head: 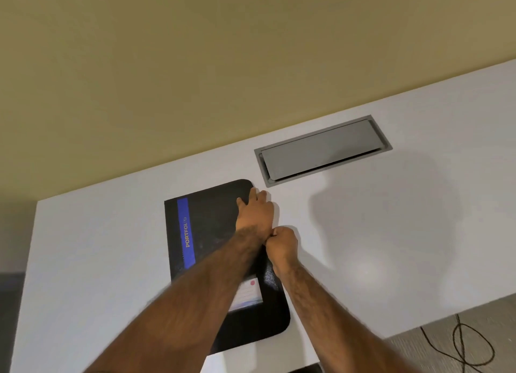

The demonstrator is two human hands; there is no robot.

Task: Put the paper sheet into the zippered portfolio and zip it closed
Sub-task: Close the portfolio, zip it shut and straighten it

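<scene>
A black zippered portfolio (212, 224) with a blue stripe reading PORTFOLIO lies closed on the white desk (377, 233). My left hand (255, 212) presses flat on its far right corner, fingers spread. My right hand (282, 247) is closed in a pinch at the portfolio's right edge, just behind my left wrist, apparently on the zipper pull, which is hidden by the fingers. A white label with a red dot (248, 291) shows on the cover near my left forearm. No loose paper sheet is visible.
A grey flip-lid cable box (321, 152) is set into the desk beyond the portfolio. The desk backs against an olive wall (195, 65). Black cables (469, 344) lie on the floor at the lower right, past the desk's edge.
</scene>
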